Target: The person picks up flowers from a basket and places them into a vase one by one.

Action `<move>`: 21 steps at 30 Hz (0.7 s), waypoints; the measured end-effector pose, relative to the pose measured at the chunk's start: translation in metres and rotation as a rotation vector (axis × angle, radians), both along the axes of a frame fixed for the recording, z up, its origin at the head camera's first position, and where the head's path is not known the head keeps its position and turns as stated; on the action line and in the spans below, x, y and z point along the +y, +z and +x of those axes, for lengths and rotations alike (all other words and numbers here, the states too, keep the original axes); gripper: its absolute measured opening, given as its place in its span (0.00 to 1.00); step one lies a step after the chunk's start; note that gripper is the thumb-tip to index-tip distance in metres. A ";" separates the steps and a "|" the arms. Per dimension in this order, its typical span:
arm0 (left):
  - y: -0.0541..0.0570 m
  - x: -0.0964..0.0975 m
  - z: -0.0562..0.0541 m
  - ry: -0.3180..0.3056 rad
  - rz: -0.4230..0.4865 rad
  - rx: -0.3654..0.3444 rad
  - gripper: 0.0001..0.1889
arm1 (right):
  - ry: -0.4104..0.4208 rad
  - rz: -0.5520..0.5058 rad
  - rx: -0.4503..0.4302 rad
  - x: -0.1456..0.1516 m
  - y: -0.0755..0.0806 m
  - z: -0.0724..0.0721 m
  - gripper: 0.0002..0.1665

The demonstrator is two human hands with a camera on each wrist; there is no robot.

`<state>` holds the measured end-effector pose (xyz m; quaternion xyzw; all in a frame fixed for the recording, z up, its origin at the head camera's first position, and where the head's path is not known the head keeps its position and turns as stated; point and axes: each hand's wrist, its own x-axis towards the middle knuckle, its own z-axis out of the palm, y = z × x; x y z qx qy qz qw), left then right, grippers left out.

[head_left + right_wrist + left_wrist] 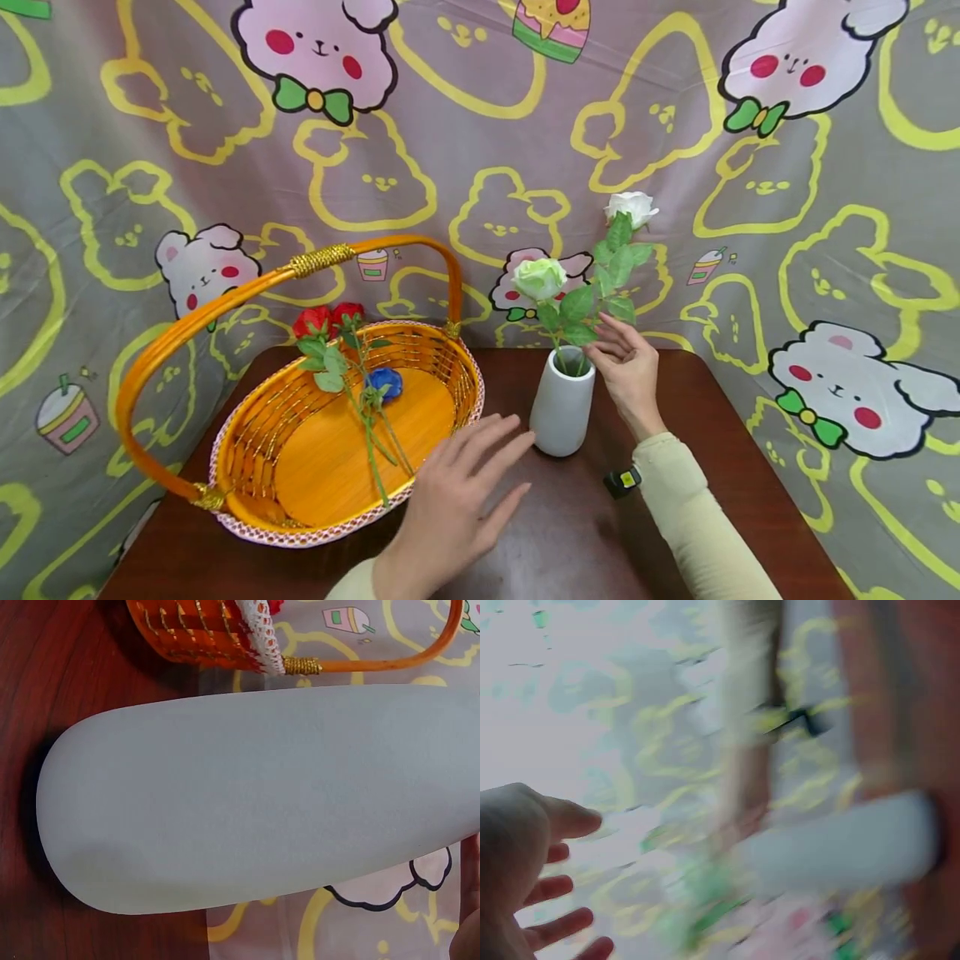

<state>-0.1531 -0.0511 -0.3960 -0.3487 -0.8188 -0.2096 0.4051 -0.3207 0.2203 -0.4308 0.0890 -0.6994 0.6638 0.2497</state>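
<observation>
A white vase (564, 408) stands upright on the table, with a pale green rose (539, 278) and a taller white rose (632, 208) in its mouth. At the right of the rim my right hand (628, 371) has its fingers spread beside the leaves and stems; whether they touch is unclear. My left hand (461, 496) hovers between basket and vase, fingers extended and holding nothing. In the left wrist view that hand (525, 870) is apart from the blurred vase (840, 844). The vase body (247, 799) fills the right wrist view, where only a bit of the hand shows.
An orange woven basket (352, 517) with a tall handle (195, 321) stands at the left. Red roses (313, 322) and a blue rose (386, 383) lie in it, stems crossing its front rim. Behind the brown table (540, 533) hangs a patterned cloth (480, 133).
</observation>
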 end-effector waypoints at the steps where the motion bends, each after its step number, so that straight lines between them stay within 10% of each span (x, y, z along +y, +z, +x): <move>1: 0.014 -0.012 0.004 -0.007 0.043 0.083 0.21 | -0.001 0.009 -0.001 -0.001 0.001 0.000 0.32; 5: 0.066 -0.070 0.003 0.088 0.218 0.308 0.18 | -0.003 0.013 0.008 -0.002 0.002 0.002 0.32; 8: 0.091 -0.125 -0.004 0.284 0.280 0.322 0.24 | 0.001 0.023 0.018 -0.001 0.001 0.001 0.32; 15: 0.113 -0.237 -0.013 0.702 0.147 0.061 0.45 | 0.013 0.057 0.029 0.000 0.001 0.000 0.31; 21: 0.109 -0.266 -0.024 0.691 0.072 -0.193 0.30 | 0.021 0.073 0.016 0.002 0.000 0.001 0.32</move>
